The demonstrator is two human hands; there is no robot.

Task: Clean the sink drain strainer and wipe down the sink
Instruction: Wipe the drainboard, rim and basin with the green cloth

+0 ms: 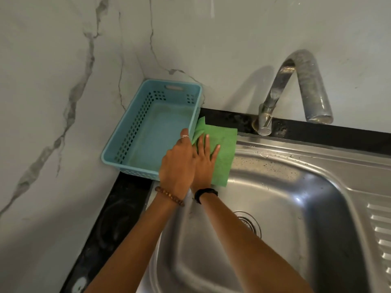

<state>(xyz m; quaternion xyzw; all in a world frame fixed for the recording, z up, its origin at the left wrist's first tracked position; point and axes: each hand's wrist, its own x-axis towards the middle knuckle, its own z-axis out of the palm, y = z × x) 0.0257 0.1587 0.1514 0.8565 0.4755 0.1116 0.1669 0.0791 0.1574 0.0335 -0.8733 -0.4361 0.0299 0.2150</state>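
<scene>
Both hands on the green square cleaning cloth, spread flat on the stainless steel sink rim, far-left corner. Right hand lies open, fingers flat on cloth. Left hand pinches cloth's left edge w/ thumb & fingers, beside the light blue perforated plastic basket. Round metal drain strainer in basin bottom, part hidden by right forearm.

A flat green cleaning cloth lies on the rim of the stainless steel sink beside a light blue perforated plastic basket. The right hand presses flat on the cloth; the left hand pinches its edge. A curved metal faucet stands behind.
</scene>
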